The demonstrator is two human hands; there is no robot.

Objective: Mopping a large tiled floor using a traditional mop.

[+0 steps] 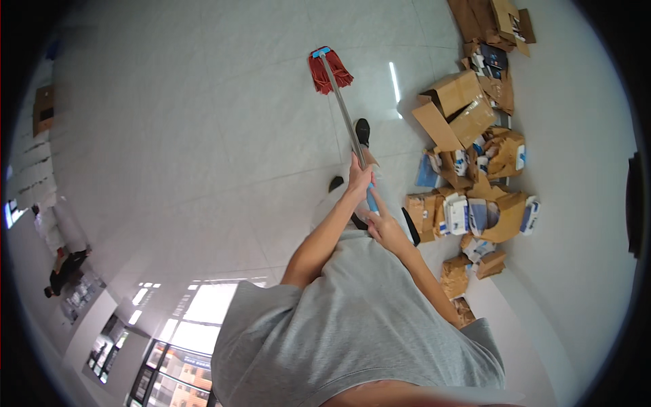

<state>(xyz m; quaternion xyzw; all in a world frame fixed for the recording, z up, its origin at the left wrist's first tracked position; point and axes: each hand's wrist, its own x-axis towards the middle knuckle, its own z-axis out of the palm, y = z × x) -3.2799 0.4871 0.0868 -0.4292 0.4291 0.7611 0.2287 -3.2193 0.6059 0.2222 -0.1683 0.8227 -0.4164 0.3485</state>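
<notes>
A mop with a metal pole reaches away from me across the floor. Its red strands lie fanned out at the far end, under a blue clamp. My left hand is closed round the pole, just above its blue grip. Lower down, close to my waist, my right hand wraps the blue end of the handle. One dark shoe of mine shows beside the pole, and the toe of the other peeks out left of my left hand.
Opened cardboard boxes and torn cartons with white and blue packages pile along the right wall. A person in dark clothing is at the far left. Windows stand at lower left. Pale glossy tiles cover the floor.
</notes>
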